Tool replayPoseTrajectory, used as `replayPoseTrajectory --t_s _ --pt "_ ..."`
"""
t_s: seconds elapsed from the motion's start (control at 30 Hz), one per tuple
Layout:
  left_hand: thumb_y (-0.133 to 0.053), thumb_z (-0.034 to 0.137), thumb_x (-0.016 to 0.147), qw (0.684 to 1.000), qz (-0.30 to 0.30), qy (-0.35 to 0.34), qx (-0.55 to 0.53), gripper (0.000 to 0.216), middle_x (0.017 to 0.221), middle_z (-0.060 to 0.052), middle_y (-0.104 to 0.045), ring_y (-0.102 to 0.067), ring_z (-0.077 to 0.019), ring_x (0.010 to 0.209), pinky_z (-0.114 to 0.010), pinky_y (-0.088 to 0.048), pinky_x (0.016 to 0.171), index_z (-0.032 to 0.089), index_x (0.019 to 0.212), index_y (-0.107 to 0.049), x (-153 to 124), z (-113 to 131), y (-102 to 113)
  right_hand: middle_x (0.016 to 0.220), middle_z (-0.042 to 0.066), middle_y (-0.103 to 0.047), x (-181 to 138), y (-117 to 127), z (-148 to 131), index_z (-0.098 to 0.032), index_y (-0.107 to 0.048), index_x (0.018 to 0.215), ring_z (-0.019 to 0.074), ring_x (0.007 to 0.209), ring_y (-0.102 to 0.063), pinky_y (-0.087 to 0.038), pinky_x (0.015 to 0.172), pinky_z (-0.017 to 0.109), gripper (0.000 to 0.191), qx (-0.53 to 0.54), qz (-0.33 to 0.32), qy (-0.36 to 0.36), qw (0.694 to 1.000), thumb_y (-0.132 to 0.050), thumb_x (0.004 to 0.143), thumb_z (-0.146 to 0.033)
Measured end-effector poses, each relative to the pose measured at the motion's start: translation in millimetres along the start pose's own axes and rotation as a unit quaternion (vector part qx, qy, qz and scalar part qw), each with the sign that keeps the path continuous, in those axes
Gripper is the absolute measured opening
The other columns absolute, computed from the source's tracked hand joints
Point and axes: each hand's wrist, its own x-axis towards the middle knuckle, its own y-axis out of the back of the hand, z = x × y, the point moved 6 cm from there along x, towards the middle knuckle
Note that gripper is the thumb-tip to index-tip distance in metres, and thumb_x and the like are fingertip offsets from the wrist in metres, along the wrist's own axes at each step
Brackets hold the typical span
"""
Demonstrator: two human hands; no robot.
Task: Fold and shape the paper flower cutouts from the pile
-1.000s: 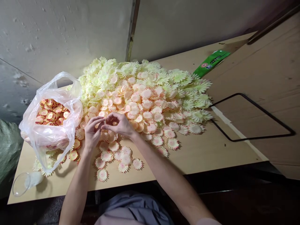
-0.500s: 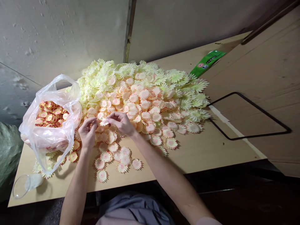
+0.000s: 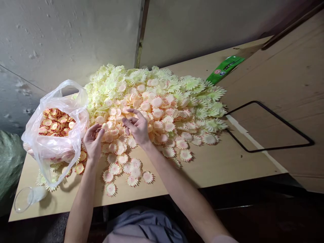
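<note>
My left hand [image 3: 92, 142] hovers at the near left of the flower pile, thumb and forefinger apart, with nothing visible between them. My right hand [image 3: 138, 128] is over the middle of the pile with its fingers spread, and no flower shows in it. Under and around both hands lie small pinkish flower heads [image 3: 157, 102] with scalloped edges. Behind them is a heap of larger pale yellow-green flower heads [image 3: 138, 77]. Several loose flower heads [image 3: 114, 169] with red-tipped edges lie on the table in front of the pile.
At the left a white plastic bag [image 3: 57, 146] stands open, full of red-edged flower heads [image 3: 55, 126]. A clear cup [image 3: 24, 199] lies at the table's [image 3: 162, 185] near left corner. A green packet [image 3: 225, 70] and a black wire frame [image 3: 286, 121] are to the right.
My hands have moved apart; the fingers have opened from a small flower head held between them. My right hand has shifted up and to the right, its fingers now spread.
</note>
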Motion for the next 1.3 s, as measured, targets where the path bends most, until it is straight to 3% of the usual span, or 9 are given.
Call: replayPoseTrajectory --t_s 0.1,0.2,0.33,0.5,0.8,1.3 --pt "-0.084 0.022 0.064 1.000 -0.028 -0.014 0.000 0.037 0.095 -0.004 -0.070 -0.066 -0.0105 0.084 -0.021 -0.053 0.078 0.019 0.098 -0.070 -2.0 3.4 -4.5 0.066 0.000 -0.068 -6.8 -20.2 4.3 -0.018 -0.065 0.088 0.0087 0.045 -0.057 -0.046 0.043 0.022 0.033 -0.008 -0.132 -0.032 0.991 -0.075 0.073 -0.045" --pt "-0.082 0.024 0.067 0.998 -0.065 -0.004 0.003 0.039 0.099 -0.005 -0.070 -0.067 -0.0113 0.083 -0.022 -0.055 0.076 0.021 0.103 -0.068 -4.3 3.3 -8.1 0.075 0.003 -0.071 -12.2 -30.7 7.6 -0.017 -0.070 0.081 0.0127 0.064 -0.066 -0.055 0.060 0.026 0.024 -0.038 -0.199 -0.048 0.978 -0.075 0.075 -0.040" --pt "-0.074 0.030 0.077 0.996 -0.092 0.013 0.009 0.034 0.105 -0.007 -0.070 -0.068 -0.0116 0.084 -0.024 -0.056 0.076 0.022 0.109 -0.065 -6.8 1.2 -10.6 0.079 0.004 -0.072 -14.2 -32.3 10.1 -0.016 -0.071 0.081 0.0144 0.074 -0.068 -0.056 0.072 0.028 0.020 -0.070 -0.209 -0.059 0.974 -0.074 0.076 -0.035" --pt "-0.081 0.021 0.069 0.994 -0.109 -0.024 0.008 0.039 0.098 -0.005 -0.071 -0.068 -0.0117 0.083 -0.022 -0.055 0.074 0.021 0.105 -0.066 -7.6 7.8 -14.7 0.080 0.005 -0.073 -14.7 -31.5 11.3 -0.016 -0.072 0.082 0.0156 0.076 -0.069 -0.056 0.074 0.029 0.021 -0.057 -0.217 -0.071 0.972 -0.073 0.076 -0.036" --pt "-0.080 0.021 0.071 0.987 -0.156 -0.048 0.015 0.040 0.097 -0.006 -0.071 -0.068 -0.0133 0.082 -0.027 -0.056 0.076 0.020 0.108 -0.065 -11.8 14.5 -22.1 0.075 0.004 -0.072 -15.4 -28.9 6.5 -0.015 -0.072 0.079 0.0157 0.073 -0.068 -0.056 0.072 0.029 0.023 -0.083 -0.212 -0.063 0.972 -0.070 0.079 -0.038" --pt "-0.079 0.024 0.071 0.993 -0.115 -0.009 0.014 0.035 0.093 -0.005 -0.071 -0.069 -0.0149 0.086 -0.025 -0.055 0.076 0.020 0.104 -0.067 -7.7 5.6 -13.1 0.082 0.004 -0.068 -15.9 -30.4 10.4 -0.015 -0.070 0.085 0.0147 0.079 -0.067 -0.055 0.078 0.030 0.026 -0.048 -0.259 -0.068 0.962 -0.070 0.081 -0.041"
